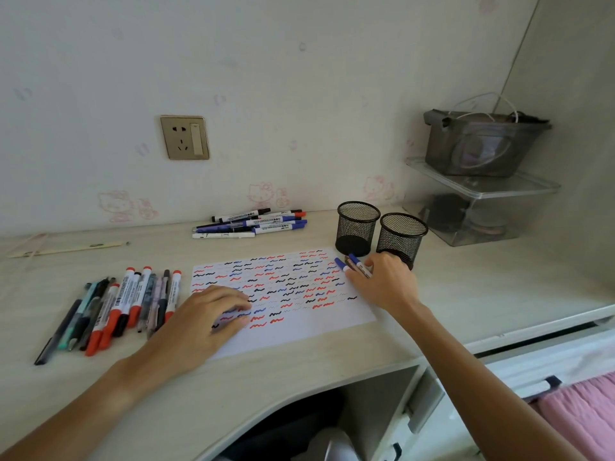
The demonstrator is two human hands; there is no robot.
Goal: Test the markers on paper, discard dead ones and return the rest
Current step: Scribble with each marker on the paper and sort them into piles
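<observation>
A white sheet of paper (299,331) covered in red, blue and black squiggles lies on the desk. My left hand (213,314) rests flat on its left part, fingers spread. My right hand (382,281) is at the paper's right corner and grips a small bunch of blue-capped markers (354,263), their caps pointing left. Two black mesh pen cups (357,227) (402,239) stand just behind that hand. A row of markers and pens (116,304) lies left of the paper. Another pile of markers (249,222) sits by the wall.
A wooden ruler-like stick (66,249) lies at the far left. Stacked plastic storage boxes (482,181) fill the back right corner. A wall socket (184,137) is above the desk. The desk's curved front edge (299,390) opens onto a dark space below.
</observation>
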